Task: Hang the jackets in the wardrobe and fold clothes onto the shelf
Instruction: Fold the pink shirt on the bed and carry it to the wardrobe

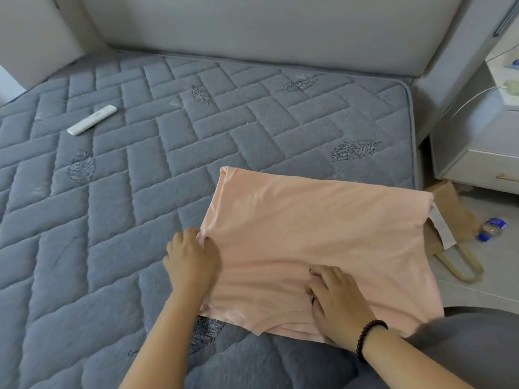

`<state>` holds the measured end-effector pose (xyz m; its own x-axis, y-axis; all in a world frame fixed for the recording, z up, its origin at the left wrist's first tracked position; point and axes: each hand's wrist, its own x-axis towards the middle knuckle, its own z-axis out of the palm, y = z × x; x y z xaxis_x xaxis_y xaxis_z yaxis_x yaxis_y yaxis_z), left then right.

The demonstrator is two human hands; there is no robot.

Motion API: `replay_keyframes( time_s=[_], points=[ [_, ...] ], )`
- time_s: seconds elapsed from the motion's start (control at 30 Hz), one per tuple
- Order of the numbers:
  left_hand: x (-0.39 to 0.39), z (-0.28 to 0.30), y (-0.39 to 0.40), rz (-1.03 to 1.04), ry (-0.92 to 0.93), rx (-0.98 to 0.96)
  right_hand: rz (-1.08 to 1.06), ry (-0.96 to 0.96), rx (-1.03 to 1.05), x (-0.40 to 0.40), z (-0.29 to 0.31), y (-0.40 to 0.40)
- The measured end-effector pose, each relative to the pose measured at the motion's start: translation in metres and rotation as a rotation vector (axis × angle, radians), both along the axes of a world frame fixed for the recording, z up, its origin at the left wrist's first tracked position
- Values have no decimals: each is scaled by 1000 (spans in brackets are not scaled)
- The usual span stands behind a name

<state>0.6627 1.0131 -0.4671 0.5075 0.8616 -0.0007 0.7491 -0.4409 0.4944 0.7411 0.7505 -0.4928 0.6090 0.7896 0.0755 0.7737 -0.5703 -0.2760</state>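
Observation:
A pale pink garment [317, 228] lies partly folded and flat on the grey quilted mattress [140, 178], near its right edge, with a white label sticking out at its right side. My left hand [192, 261] sits at the garment's left edge, fingers curled and pinching the fabric there. My right hand [338, 301], with a dark bead bracelet on the wrist, rests on the garment's near part, its fingers bent and gathering the cloth. No jacket or wardrobe is in view.
A white remote control [92, 120] lies on the mattress at the far left. Beside the bed on the right are a white nightstand [483, 169], a brown paper bag [457, 217] with handles and a plastic bottle [491, 230] on the floor. A padded headboard stands behind.

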Motion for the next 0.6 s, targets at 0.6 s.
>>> replay_keyframes(
  time_s=[0.6],
  points=[
    [178,-6,84,299,-172,-508,-67,367,127,31,-8,-4]
  ],
)
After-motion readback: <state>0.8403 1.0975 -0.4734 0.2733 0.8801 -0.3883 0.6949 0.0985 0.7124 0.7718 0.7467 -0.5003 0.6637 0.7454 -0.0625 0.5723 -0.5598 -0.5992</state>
